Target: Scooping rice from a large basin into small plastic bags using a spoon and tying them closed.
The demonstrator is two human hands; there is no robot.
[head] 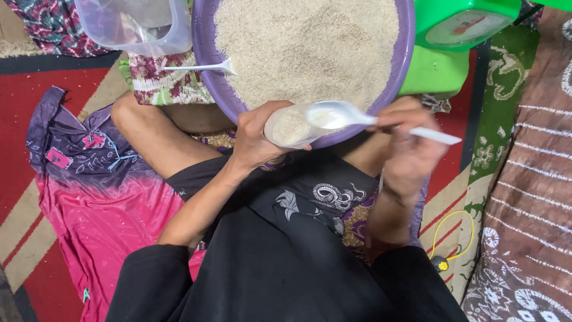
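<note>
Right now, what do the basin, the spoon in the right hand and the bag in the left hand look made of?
Basin: likely plastic; smooth purple wall, moulded rounded rim, slight sheen.
Spoon, held by the right hand: probably white plastic; thin, uniform, glossy bowl.
Bag, held open by the left hand: looks like thin clear plastic film; the rice shows through it.

View count: one, worn on the head, so nothing is shared with a second view.
Direction: straight down over the person's own lap, top of frame pointing away from the body.
Landmark: purple basin (205, 36) of rice, top centre, cut by the upper edge.
Nearness: close; forearms and knees just below the basin fill the middle.
Edges: green scale (459, 36) right of the basin, clear tub (134, 27) to its left, both cropped.
</note>
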